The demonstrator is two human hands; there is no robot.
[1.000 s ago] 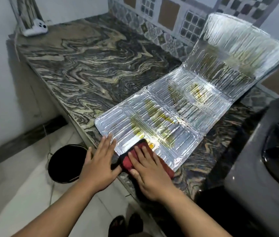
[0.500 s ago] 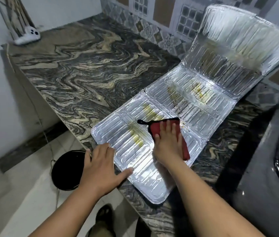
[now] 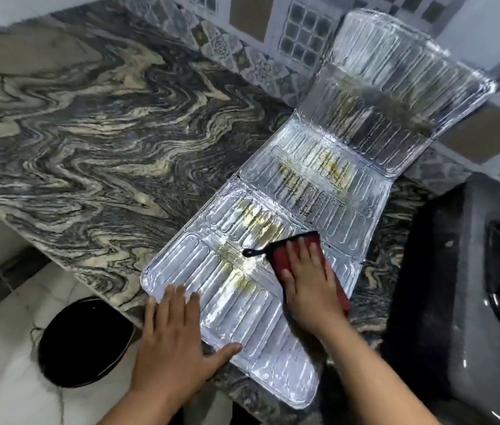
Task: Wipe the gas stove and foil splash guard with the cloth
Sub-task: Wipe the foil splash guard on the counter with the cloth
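Note:
The foil splash guard (image 3: 313, 191) lies unfolded across the marble counter, its far panel propped against the tiled wall. Yellow grease streaks run down its middle. My right hand (image 3: 311, 285) presses flat on a red cloth (image 3: 284, 256) with a black loop, on the right side of the nearest panel. My left hand (image 3: 175, 335) lies flat with fingers spread on the near left corner of the foil, holding it down. The dark gas stove (image 3: 472, 286) stands at the right edge of the view, apart from both hands.
The swirled marble counter (image 3: 89, 133) stretches to the left and back. A black round bin (image 3: 86, 342) sits on the white floor below the counter's front edge. Patterned wall tiles (image 3: 261, 35) back the counter.
My right hand with the cloth went from the near edge up onto the foil, then slid slightly right. My left hand moved onto the near left corner of the foil.

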